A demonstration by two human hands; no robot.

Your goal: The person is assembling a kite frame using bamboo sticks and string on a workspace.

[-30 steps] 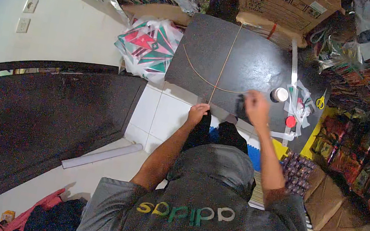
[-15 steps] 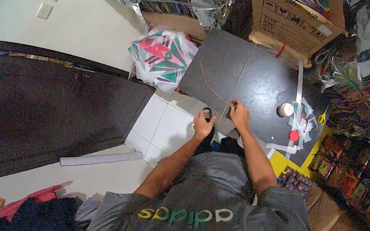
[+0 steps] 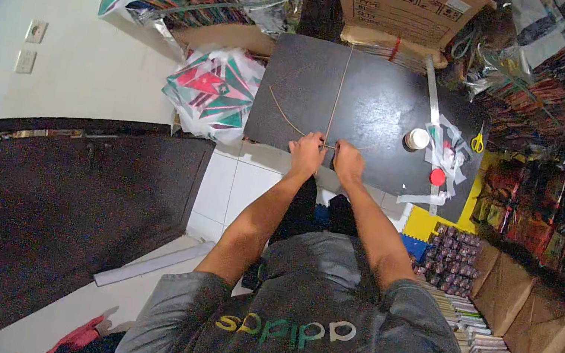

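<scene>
A thin straight tan stick (image 3: 339, 96) runs toward me along the dark tabletop (image 3: 302, 66). A thin curved stick (image 3: 280, 110) bows in from the left and meets it near the front edge. My left hand (image 3: 307, 154) is closed at the crossing, its fingers pinched on the sticks. Right beside it, my right hand (image 3: 348, 162) is closed on the curved stick just right of the crossing. Something dark shows at its fingertips, too small to name. The fingers hide most of the joint.
On the table's right lie a white-lidded jar (image 3: 417, 139), a red cap (image 3: 436, 177), paper scraps (image 3: 453, 158), yellow scissors (image 3: 477, 142) and a metal strip (image 3: 433, 90). Patterned sheets (image 3: 214, 93) rest at its left. A cardboard box (image 3: 408, 21) stands behind; a dark cabinet (image 3: 65, 206) lies left.
My left hand has come up from below the table edge to the crossing of the sticks, next to my right hand. The view has shifted, so the table appears farther left.
</scene>
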